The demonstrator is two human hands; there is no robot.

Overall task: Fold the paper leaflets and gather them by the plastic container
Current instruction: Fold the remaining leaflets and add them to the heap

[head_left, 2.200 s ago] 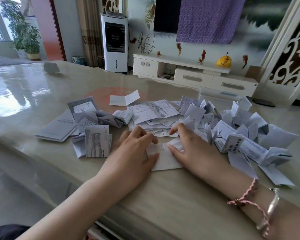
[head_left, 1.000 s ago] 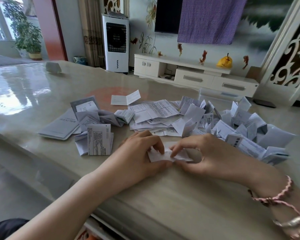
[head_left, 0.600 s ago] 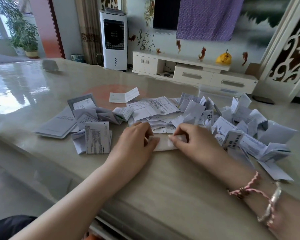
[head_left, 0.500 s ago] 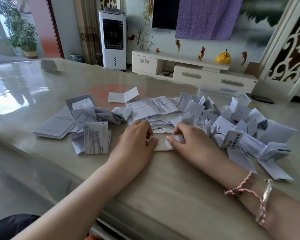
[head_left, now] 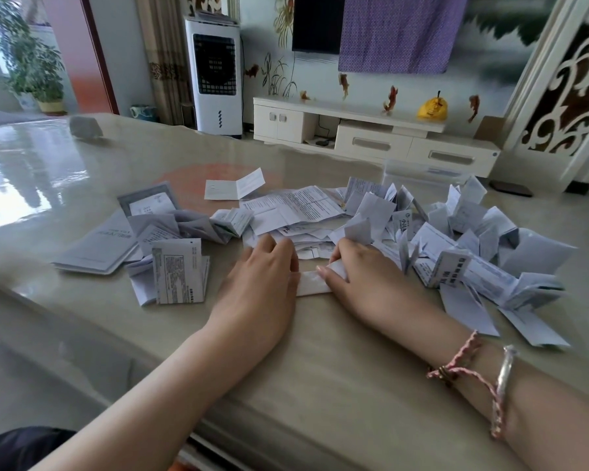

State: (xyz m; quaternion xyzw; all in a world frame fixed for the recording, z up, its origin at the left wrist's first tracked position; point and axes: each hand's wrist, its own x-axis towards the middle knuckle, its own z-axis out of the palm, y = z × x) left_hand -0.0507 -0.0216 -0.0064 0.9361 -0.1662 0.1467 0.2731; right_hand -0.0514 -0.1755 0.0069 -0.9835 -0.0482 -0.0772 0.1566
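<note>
Leaflets [head_left: 293, 205] of white printed paper lie scattered across the glossy table [head_left: 337, 375], beyond and to either side of the fingers. One small folded leaflet [head_left: 312, 283] lies flat on the table between the two hands. Left hand [head_left: 259, 283]: palm down, its fingers [head_left: 279, 249] lying nearly straight and together, pressing the left end of the folded leaflet. Right hand [head_left: 364, 277]: fingers [head_left: 340, 253] curled over the right end of the same leaflet, with the thumb tip [head_left: 322, 274] laid on its upper face. Just beyond the fingertips sits a low heap of unfolded sheets. Right of the right fingers, a heap of folded leaflets [head_left: 473, 232] stands with creases up, some touching the right wrist side. Behind that heap, farther from the fingers, a clear plastic container [head_left: 425, 173] rests on the table. Left of the left fingers lie a printed folded sheet [head_left: 177, 270], several crumpled sheets, and a flat grey booklet [head_left: 99, 246]. Right wrist: a pink braided cord [head_left: 470, 372] and a silver bangle [head_left: 505, 372].
</note>
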